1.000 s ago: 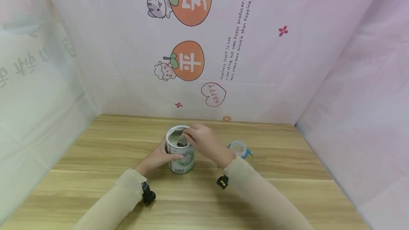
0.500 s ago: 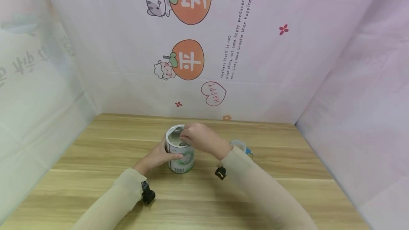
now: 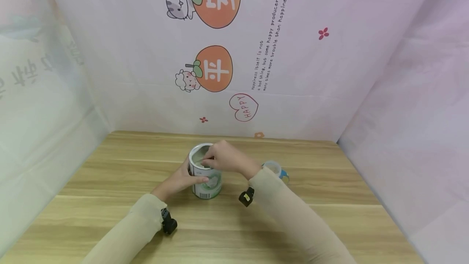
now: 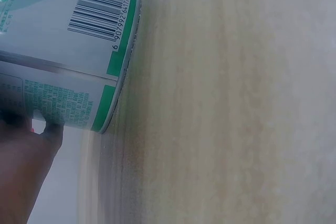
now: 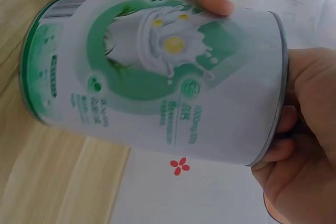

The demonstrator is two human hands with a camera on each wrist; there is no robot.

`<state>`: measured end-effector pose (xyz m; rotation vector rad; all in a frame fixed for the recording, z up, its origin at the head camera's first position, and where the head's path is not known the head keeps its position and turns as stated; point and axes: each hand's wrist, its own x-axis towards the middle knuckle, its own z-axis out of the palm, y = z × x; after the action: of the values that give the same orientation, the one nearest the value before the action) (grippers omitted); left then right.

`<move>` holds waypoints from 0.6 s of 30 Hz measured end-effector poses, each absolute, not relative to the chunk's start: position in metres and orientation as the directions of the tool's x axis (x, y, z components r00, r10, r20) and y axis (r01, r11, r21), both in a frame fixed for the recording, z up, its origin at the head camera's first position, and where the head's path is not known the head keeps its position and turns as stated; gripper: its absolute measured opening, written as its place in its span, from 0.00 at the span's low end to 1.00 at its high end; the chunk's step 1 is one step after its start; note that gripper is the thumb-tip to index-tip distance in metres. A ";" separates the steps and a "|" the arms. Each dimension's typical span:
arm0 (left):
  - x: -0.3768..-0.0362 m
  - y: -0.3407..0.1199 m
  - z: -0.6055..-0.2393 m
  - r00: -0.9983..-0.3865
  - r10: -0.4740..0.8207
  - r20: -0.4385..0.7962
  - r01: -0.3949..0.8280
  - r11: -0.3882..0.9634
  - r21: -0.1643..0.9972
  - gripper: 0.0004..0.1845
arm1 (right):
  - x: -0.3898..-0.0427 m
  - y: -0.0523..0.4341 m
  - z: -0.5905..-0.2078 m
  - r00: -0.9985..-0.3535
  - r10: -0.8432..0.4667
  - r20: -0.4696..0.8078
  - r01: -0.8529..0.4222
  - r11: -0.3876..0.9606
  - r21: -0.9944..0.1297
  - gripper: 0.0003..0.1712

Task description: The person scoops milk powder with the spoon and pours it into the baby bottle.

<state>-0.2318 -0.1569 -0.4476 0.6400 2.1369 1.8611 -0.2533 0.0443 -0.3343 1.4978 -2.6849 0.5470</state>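
Left hand (image 3: pixel 179 180) wraps the tin (image 3: pixel 205 174). Right hand (image 3: pixel 223 158) curled over its mouth; contents hidden. Barcode (image 4: pixel 97 17) seen from left wrist only.

Tin (image 3: pixel 206 182) on table (image 3: pixel 110 199) (jar (image 3: pixel 275 169) rightward)

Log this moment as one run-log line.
left hand: grips powder tin side | right hand: fingers inside tin's open top, contents hidden | tin: upright on wooden table | small jar: behind right wrist
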 end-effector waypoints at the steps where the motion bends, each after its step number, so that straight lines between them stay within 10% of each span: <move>1: -0.232 -0.157 -0.448 -0.876 0.471 0.107 0.171 0.095 0.981 0.54 | -0.254 0.044 -0.334 -0.540 -0.821 0.184 -0.826 0.476 -0.302 0.07; 18: -0.233 -0.157 -0.449 -0.871 0.479 0.113 0.176 0.088 0.980 0.54 | -0.266 0.046 -0.332 -0.600 -0.793 0.108 -0.722 0.478 -0.501 0.21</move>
<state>-0.2334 -0.1570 -0.4489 0.6568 2.1286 1.8614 -0.2655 0.0455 -0.3319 1.4537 -2.8174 0.8435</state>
